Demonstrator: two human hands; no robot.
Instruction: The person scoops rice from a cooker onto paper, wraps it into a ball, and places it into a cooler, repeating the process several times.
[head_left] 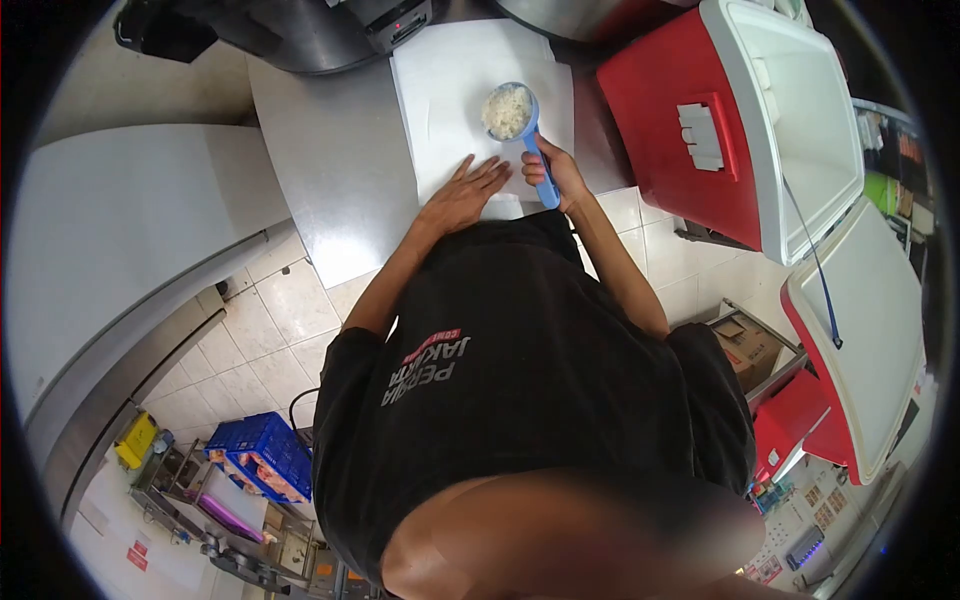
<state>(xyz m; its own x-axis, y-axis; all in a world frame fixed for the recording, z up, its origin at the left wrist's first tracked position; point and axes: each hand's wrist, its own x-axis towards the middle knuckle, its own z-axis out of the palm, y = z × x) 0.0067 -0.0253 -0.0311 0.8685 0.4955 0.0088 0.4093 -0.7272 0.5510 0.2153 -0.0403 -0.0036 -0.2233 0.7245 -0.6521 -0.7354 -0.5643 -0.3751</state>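
A blue scoop (547,183) full of white rice (507,112) is over the upper part of a stack of white paper sheets (440,90). My right hand (556,172) is wrapped round the scoop's handle, near the front edge of the sheets. To the left of it, my left hand (468,192) lies flat on the paper with its fingers spread, holding nothing. The sheets rest on a metal table (330,170).
A red cooler box (670,130) stands open at the right, its lid (870,330) hanging down. Black appliances (290,35) are at the table's back. A blue crate (262,455) and a cardboard box (745,350) sit lower down.
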